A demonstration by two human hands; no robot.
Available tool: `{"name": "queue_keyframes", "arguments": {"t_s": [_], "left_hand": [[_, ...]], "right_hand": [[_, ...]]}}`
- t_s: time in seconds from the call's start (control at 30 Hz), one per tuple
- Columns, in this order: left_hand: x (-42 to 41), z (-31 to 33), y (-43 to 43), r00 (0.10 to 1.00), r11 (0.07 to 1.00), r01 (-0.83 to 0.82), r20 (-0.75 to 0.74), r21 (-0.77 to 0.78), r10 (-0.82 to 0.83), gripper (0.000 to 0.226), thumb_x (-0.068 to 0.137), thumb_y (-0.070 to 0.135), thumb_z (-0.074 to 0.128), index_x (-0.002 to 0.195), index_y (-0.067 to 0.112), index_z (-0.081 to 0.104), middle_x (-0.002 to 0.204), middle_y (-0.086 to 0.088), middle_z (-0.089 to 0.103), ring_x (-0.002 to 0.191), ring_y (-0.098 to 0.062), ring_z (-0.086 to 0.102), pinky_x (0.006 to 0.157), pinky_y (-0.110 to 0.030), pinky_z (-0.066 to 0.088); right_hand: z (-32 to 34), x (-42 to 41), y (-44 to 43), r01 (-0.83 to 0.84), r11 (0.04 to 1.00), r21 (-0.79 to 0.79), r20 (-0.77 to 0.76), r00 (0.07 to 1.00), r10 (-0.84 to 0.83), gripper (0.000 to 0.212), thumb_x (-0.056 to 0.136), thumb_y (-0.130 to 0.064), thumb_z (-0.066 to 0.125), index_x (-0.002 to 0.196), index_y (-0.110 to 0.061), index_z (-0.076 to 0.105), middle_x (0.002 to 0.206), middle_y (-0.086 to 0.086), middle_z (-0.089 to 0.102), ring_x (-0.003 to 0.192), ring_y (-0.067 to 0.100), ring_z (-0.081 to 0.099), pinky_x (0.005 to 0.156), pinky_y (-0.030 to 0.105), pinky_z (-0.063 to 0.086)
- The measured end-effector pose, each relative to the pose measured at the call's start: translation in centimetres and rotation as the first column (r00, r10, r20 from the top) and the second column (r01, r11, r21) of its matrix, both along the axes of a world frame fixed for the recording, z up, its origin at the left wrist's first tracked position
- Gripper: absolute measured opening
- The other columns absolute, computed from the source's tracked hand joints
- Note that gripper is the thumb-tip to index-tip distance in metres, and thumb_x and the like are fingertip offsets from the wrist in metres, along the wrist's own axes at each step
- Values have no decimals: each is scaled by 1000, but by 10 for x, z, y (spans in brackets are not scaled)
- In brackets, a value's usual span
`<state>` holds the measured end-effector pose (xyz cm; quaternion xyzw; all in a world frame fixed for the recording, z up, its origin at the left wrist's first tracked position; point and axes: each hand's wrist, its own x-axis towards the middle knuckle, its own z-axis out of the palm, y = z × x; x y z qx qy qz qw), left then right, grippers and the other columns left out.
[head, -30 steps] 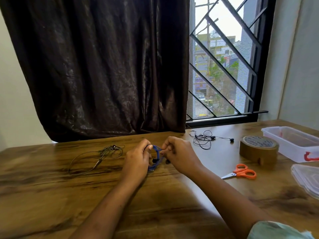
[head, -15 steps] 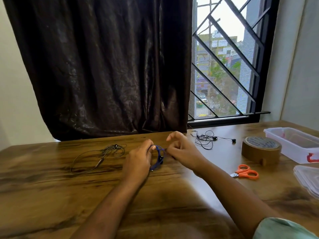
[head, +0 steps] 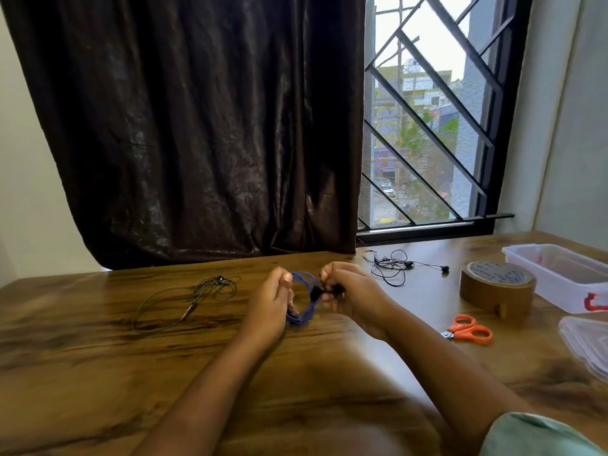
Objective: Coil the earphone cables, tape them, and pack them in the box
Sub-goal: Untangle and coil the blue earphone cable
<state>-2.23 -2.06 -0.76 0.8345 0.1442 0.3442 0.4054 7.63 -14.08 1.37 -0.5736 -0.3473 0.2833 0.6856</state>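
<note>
Blue earphone cable (head: 304,315) sits coiled between both hands over the table (head: 98,357): left hand (head: 268,307) grips the loop's left side, right hand (head: 352,297) pinches its black end. Tape roll (head: 496,287) lies right, nearer the right hand.

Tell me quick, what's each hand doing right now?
Left hand: closed, holding the blue earphone coil.
Right hand: closed, pinching that coil's black earbuds.
</note>
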Motion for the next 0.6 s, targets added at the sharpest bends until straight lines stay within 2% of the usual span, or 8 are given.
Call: {"name": "queue_keyframes", "arguments": {"t_s": [0.07, 0.2, 0.3, 0.37, 0.43, 0.5, 0.53, 0.6], "left_hand": [[-4, -3, 5, 995, 970, -17, -94, 241, 40, 24, 101, 25, 35, 79, 22, 44, 63, 4, 53, 56, -8, 52, 55, -27, 41], [-6, -4, 1, 983, 947, -14, -170, 321, 72, 21, 101, 29, 33, 87, 20, 47, 72, 0, 56, 63, -14, 53, 57, -34, 43], [-5, -2, -1, 983, 985, 28, -186, 170, 4, 20, 100, 26, 36, 89, 17, 50, 76, -1, 57, 63, -8, 54, 58, -27, 41], [-5, -1, -1, 979, 998, 41, -200, 42, -32, 21, 100, 27, 36, 91, 16, 52, 82, -9, 62, 70, -16, 59, 65, -36, 47], [-5, 1, -3, 981, 987, 62, -172, -147, -87, 24, 100, 31, 36, 92, 18, 53, 85, -15, 63, 75, -26, 60, 72, -47, 50], [-4, 4, -6, 989, 942, 74, -99, -328, -112, 23, 101, 30, 34, 91, 19, 52, 74, -9, 57, 69, -22, 57, 61, -37, 48], [-5, 7, -7, 992, 918, 76, -64, -390, -109, 23, 101, 29, 33, 91, 19, 51, 70, -6, 53, 66, -18, 55, 55, -29, 44], [-5, 11, -9, 995, 868, 92, 3, -488, -104, 22, 102, 28, 33, 92, 18, 51, 69, -3, 50, 63, -14, 53, 52, -24, 43]], "right_hand": [[-2, 2, 1, 14, 999, -40, 166, 986, -7, 28, 93, 5, 39, 78, -11, 58, 69, 3, 52, 53, 5, 49, 52, 18, 39], [-7, 3, 3, 78, 996, -41, 506, 861, -46, 28, 92, -3, 55, 81, -26, 67, 75, -12, 63, 65, -5, 55, 62, 15, 43], [-10, -2, 7, 80, 996, -29, 595, 802, -47, 28, 90, -2, 58, 83, -26, 69, 82, -10, 68, 77, 0, 61, 74, 21, 50], [-10, -5, 9, 91, 996, -16, 582, 810, -64, 30, 91, 1, 55, 81, -24, 67, 79, -7, 67, 74, 6, 62, 74, 26, 51], [-7, -6, 10, 75, 997, -3, 469, 881, -65, 31, 92, 4, 48, 79, -19, 63, 74, -1, 63, 68, 9, 62, 66, 27, 50], [-4, -6, 8, 43, 999, -13, 323, 946, -37, 30, 93, 6, 41, 80, -14, 59, 68, 1, 58, 62, 12, 64, 60, 24, 47], [-3, -5, 7, 42, 999, -33, 290, 956, -31, 29, 93, 6, 39, 81, -14, 57, 64, 0, 56, 57, 12, 62, 56, 23, 45], [-2, -3, 4, 86, 993, -80, 297, 953, -59, 28, 93, 2, 38, 82, -15, 57, 59, -4, 53, 46, 8, 52, 48, 21, 40]]}}
